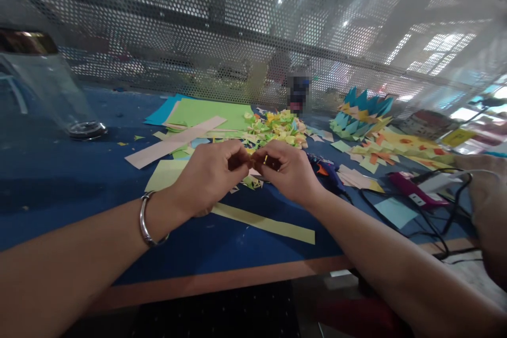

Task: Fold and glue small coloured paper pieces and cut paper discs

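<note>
My left hand [212,171] and my right hand [287,169] meet above the table, thumbs and forefingers pinched together at the tips. Between them is a small piece of pinkish paper [252,170], mostly hidden by the fingers. Under my left wrist and to its right lies a long pale yellow paper strip [269,223]. A pink paper strip [174,143] rests beyond my left hand. Just past the fingertips sits a heap of small folded paper pieces [277,128] in green, yellow and peach. Beside my right hand lies a dark blue glue gun [330,175] with an orange trigger.
Green and blue paper sheets [216,111] are stacked at the back. A clear bottle [51,82] stands at left. At right are a pointed blue paper piece [362,113], a purple power strip [418,190] with cables, and another person's arm [489,206]. Perforated metal panel [178,26] borders the table.
</note>
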The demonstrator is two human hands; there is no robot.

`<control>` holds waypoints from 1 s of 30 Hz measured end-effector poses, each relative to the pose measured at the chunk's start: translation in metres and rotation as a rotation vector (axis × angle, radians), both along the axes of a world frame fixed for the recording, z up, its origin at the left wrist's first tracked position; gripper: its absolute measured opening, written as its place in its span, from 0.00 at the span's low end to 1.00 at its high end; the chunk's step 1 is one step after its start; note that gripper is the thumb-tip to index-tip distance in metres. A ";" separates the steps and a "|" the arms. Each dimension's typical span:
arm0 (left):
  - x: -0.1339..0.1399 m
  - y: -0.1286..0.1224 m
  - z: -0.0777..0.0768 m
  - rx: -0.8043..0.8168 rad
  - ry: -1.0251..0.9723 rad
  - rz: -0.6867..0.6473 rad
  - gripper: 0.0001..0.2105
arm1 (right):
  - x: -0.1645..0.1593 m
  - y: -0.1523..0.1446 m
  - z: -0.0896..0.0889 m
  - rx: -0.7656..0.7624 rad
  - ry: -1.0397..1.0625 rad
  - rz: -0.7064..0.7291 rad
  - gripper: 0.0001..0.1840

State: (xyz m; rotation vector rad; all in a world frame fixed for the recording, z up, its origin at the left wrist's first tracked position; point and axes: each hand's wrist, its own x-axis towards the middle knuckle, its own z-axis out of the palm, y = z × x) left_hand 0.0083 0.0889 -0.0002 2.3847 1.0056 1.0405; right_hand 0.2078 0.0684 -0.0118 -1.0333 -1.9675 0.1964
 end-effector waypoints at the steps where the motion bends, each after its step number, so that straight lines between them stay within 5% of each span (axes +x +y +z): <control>1: 0.000 0.001 0.000 -0.007 -0.001 0.000 0.03 | 0.000 0.000 0.000 0.004 -0.007 0.004 0.07; 9: -0.008 0.002 0.001 -0.182 0.018 -0.055 0.03 | -0.004 -0.004 0.002 -0.076 -0.127 0.039 0.07; 23: -0.009 0.001 0.000 -0.192 0.103 -0.038 0.05 | -0.005 0.004 0.000 -0.190 -0.243 0.096 0.10; 30: -0.012 0.004 0.003 -0.394 0.142 -0.059 0.03 | -0.006 0.003 0.001 -0.281 -0.260 0.132 0.10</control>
